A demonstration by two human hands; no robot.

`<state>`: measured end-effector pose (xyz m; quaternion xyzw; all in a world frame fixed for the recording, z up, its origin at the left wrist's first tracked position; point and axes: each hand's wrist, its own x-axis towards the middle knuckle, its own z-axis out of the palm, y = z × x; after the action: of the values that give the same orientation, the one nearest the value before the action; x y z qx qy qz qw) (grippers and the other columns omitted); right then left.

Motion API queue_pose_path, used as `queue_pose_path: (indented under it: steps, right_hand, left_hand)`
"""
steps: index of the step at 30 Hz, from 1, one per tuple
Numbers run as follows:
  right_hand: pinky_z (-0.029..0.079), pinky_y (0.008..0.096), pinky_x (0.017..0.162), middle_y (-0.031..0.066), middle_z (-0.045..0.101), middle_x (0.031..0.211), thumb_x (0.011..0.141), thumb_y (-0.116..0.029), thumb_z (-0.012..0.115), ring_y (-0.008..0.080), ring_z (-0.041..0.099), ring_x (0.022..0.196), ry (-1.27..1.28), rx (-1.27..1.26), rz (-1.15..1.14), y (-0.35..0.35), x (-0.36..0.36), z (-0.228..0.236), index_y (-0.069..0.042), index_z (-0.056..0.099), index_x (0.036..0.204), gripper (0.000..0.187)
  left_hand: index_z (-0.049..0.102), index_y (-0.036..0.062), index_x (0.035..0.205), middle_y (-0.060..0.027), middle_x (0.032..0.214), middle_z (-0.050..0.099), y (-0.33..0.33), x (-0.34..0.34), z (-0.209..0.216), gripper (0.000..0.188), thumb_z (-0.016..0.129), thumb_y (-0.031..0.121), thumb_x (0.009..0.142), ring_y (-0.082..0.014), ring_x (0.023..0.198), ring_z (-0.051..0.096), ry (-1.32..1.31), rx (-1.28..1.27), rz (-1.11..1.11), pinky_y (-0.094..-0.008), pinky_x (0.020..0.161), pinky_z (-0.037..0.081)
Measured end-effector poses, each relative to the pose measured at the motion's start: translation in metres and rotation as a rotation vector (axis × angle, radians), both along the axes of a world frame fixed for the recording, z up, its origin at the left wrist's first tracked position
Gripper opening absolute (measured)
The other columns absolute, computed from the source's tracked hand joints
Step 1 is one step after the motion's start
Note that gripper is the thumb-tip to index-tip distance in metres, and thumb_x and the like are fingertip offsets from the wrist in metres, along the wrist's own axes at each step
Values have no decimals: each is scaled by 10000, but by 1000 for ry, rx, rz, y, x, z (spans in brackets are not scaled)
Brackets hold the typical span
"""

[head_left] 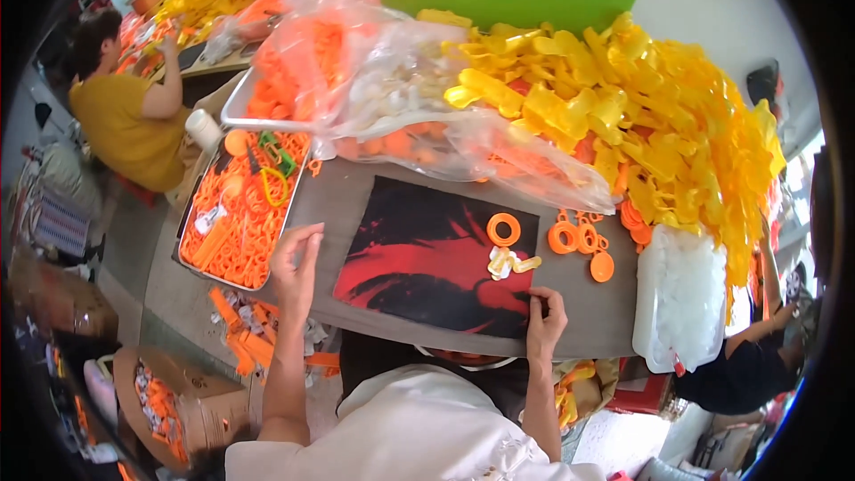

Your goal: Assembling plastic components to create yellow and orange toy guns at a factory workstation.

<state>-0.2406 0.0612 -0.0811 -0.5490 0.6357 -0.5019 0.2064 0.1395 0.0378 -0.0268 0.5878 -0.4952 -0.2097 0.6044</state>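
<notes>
A black and red mat (pixel 419 254) lies on the grey table in front of me. On its right part sit an orange ring (pixel 503 230) and, just below, a small cluster of cream and yellow pieces (pixel 511 264). My left hand (pixel 294 265) is held between the mat and a metal tray of orange parts (pixel 233 214), fingers stretched out and apart, with nothing in them. At the mat's lower right edge is my right hand (pixel 546 321), its fingers loosely bent with a gap between them. No object shows in it.
Orange rings and a disc (pixel 602 267) lie right of the mat. Behind are clear plastic bags (pixel 392 80) and a heap of yellow pieces (pixel 623 107). A white translucent tub (pixel 681 298) stands at the right. A person (pixel 134 116) in yellow sits at the far left.
</notes>
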Motion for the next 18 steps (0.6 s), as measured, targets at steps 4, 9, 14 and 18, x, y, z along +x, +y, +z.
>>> queue_pose_path:
  steps: [4,9,14,18]
  right_hand:
    - [483,304,741,90,633,886,874,64,605,203,606,807,13,-2,-13,7,3,4,-13,660,951,122]
    - [481,296,708,86,627,870,873,59,615,187,596,767,-68,65,-60,8,2,-2,-13,669,957,123]
    - [487,295,718,103,638,881,879,55,613,200,611,783,-8,5,-13,1,6,6,-7,669,964,120]
    - [492,310,734,107,646,894,876,52,615,207,620,798,-43,-1,-12,-7,3,8,-9,671,968,125]
  left_hand:
    - [680,-10,1070,-87,994,679,-52,-42,47,152,622,29,935,-157,946,651,-299,-128,-224,-276,843,505]
    - [645,31,1174,-123,990,683,-206,-90,44,326,686,218,911,-274,919,671,-582,-347,-233,-376,830,522]
    - [493,102,1394,-211,1109,672,-343,-97,5,691,720,444,838,-378,1040,643,-927,-223,-234,-462,891,512]
    - [514,47,1341,-223,1179,645,-346,-124,19,679,678,482,846,-400,1087,620,-1108,-190,-102,-543,926,457]
